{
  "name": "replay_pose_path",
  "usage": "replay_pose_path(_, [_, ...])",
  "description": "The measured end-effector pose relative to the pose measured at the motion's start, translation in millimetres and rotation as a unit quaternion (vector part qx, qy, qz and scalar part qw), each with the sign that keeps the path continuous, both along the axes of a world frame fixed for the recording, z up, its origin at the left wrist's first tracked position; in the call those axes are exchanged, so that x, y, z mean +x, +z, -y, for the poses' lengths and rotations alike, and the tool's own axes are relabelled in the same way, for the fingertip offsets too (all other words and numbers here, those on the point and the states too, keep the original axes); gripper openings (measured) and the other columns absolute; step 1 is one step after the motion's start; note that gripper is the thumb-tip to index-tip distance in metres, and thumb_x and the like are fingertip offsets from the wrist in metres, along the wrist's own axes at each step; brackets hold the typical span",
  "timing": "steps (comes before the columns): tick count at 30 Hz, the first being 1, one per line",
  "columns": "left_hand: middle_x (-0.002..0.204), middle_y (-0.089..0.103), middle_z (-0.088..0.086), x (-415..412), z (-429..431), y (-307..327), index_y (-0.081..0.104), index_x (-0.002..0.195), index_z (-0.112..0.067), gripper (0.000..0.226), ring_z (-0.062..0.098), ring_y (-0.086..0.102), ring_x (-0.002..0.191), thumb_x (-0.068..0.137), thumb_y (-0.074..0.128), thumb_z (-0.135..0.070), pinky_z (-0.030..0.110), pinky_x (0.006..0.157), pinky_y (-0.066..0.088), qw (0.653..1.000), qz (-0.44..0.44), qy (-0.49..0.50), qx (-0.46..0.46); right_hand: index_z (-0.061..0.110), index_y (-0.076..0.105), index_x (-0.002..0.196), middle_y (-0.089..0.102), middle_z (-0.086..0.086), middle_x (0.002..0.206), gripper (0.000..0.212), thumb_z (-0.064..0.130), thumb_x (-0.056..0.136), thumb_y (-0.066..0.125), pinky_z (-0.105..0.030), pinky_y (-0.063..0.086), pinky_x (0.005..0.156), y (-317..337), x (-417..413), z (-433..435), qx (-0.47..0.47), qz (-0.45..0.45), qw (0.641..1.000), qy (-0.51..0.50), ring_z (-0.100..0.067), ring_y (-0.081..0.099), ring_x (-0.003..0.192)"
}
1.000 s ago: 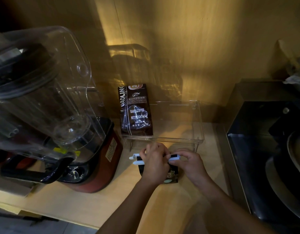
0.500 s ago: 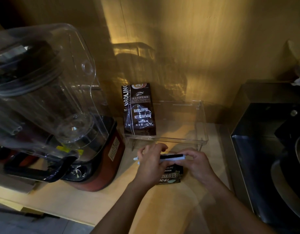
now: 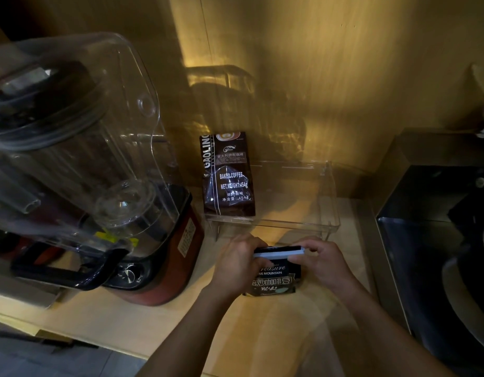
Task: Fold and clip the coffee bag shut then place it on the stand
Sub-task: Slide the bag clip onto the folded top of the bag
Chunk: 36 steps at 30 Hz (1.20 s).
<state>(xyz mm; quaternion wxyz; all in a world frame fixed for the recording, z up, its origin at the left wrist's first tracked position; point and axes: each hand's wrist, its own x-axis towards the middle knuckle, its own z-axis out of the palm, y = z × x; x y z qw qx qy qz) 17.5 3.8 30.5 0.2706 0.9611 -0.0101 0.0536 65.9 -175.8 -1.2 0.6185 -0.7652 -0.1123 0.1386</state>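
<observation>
A small dark coffee bag [image 3: 273, 281] stands on the wooden counter in front of the clear stand [image 3: 328, 213]. A long white clip [image 3: 279, 253] lies across the bag's folded top. My left hand [image 3: 235, 263] grips the clip's left end and the bag's left side. My right hand [image 3: 321, 261] pinches the clip's right end. Both hands sit just below the stand's front rim.
A taller brown coffee bag [image 3: 228, 175] stands at the left end of the clear stand. A blender with a clear cover and red base [image 3: 99, 186] fills the left side. A dark steel sink [image 3: 436, 240] lies to the right. A wooden wall rises behind.
The clip's left end, which stuck out past my left hand, is now covered by it. More of the bag's printed front shows between my hands. The clip sits level on the fold.
</observation>
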Motion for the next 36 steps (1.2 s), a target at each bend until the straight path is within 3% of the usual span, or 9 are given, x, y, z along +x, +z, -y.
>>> replay_pose_path(6, [0.100,0.065,0.006,1,0,0,0.065,0.095,-0.014,0.027,0.018,0.053,0.096,0.071,0.073,-0.021,0.029,0.079,0.041,0.999,-0.011,0.034,-0.021,0.033,0.065,0.072,0.064,0.005,0.087,0.025,0.009,0.069,0.072,-0.010,0.048,0.059,4,1,-3,-0.014,0.013,1.000,0.011,-0.010,0.060,0.083])
replay_pose_path(9, [0.098,0.066,0.006,2,0,-1,0.066,0.091,-0.014,0.024,0.019,0.054,0.094,0.069,0.074,-0.019,0.030,0.076,0.042,0.999,-0.010,0.043,-0.031,0.034,0.063,0.073,0.061,0.012,0.087,0.025,0.011,0.070,0.071,-0.010,0.044,0.067,7,2,-3,-0.063,0.057,0.996,0.030,0.006,0.055,0.086])
replay_pose_path(12, [0.096,0.066,0.005,2,3,-2,0.066,0.089,-0.015,0.023,0.017,0.054,0.091,0.069,0.074,-0.020,0.027,0.072,0.038,0.998,0.004,0.047,-0.030,0.026,0.065,0.084,0.055,0.022,0.084,0.015,0.023,0.071,0.071,-0.020,0.027,0.077,9,4,-8,-0.170,0.156,0.971,0.069,0.023,0.038,0.090])
replay_pose_path(14, [0.094,0.066,0.005,2,5,-4,0.066,0.088,-0.014,0.021,0.016,0.053,0.089,0.070,0.073,-0.020,0.025,0.069,0.034,0.998,0.018,0.045,-0.025,0.021,0.065,0.092,0.058,0.018,0.090,0.022,0.031,0.073,0.069,-0.026,0.024,0.080,7,6,-14,-0.231,0.212,0.945,0.091,0.009,0.040,0.094])
replay_pose_path(17, [0.092,0.066,0.004,1,6,-4,0.065,0.085,-0.014,0.017,0.014,0.052,0.086,0.071,0.071,-0.020,0.021,0.064,0.027,0.998,0.029,0.045,-0.024,0.019,0.064,0.090,0.065,0.004,0.096,0.019,0.032,0.076,0.065,-0.035,0.032,0.087,9,6,-19,-0.267,0.248,0.927,0.089,-0.019,0.049,0.095])
replay_pose_path(20, [0.089,0.066,0.006,-1,4,-6,0.066,0.083,-0.013,0.015,0.018,0.055,0.085,0.070,0.072,-0.018,0.022,0.063,0.030,0.998,0.033,0.040,-0.041,0.010,0.063,0.084,0.066,-0.006,0.088,0.018,0.026,0.077,0.063,-0.033,0.033,0.083,10,3,-22,-0.275,0.301,0.908,0.097,-0.025,0.055,0.089])
replay_pose_path(26, [0.093,0.065,0.007,2,7,-1,0.065,0.088,-0.012,0.018,0.020,0.055,0.089,0.073,0.070,-0.020,0.029,0.071,0.039,0.999,0.007,0.019,-0.039,0.003,0.062,0.080,0.066,-0.014,0.081,0.016,0.017,0.075,0.065,-0.034,0.036,0.078,11,1,-18,-0.289,0.320,0.897,0.100,-0.031,0.057,0.082])
replay_pose_path(32, [0.097,0.063,0.002,9,-13,10,0.063,0.091,-0.016,0.020,0.015,0.055,0.090,0.074,0.071,-0.023,0.029,0.074,0.044,0.998,-0.038,0.020,-0.045,0.009,0.062,0.082,0.048,0.011,0.079,0.008,0.014,0.077,0.067,-0.027,0.026,0.076,15,6,-2,-0.265,0.288,0.919,0.051,-0.009,0.040,0.082])
replay_pose_path(36, [0.099,0.063,0.003,10,-18,12,0.064,0.093,-0.016,0.020,0.015,0.056,0.089,0.074,0.072,-0.020,0.034,0.077,0.051,0.994,-0.075,0.029,-0.078,0.011,0.063,0.086,0.041,0.025,0.077,0.011,0.016,0.077,0.067,-0.025,0.025,0.079,16,8,7,-0.265,0.280,0.921,0.058,-0.006,0.039,0.085])
